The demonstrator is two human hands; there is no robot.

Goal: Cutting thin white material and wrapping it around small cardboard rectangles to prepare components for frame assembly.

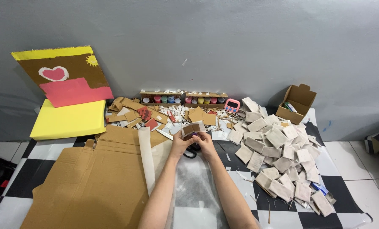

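Both forearms are converging; left hand (pixel 182 143) and right hand (pixel 205 142) are pinching small brown cardboard piece (pixel 192 128), risking crushing it if squeezed harder.

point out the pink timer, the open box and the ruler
pink timer (pixel 232 105): head view, on its front face.
open box (pixel 297 102): head view, on its back inner wall.
ruler (pixel 165 134): head view, mid-length of the strip.

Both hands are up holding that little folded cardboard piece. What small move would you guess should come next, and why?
Probably setting the small folded brown cardboard piece onto the heap of similar pale cardboard pieces to the right. The left hand and right hand pinch it together above the black-handled scissors, and it looks like those in the heap.
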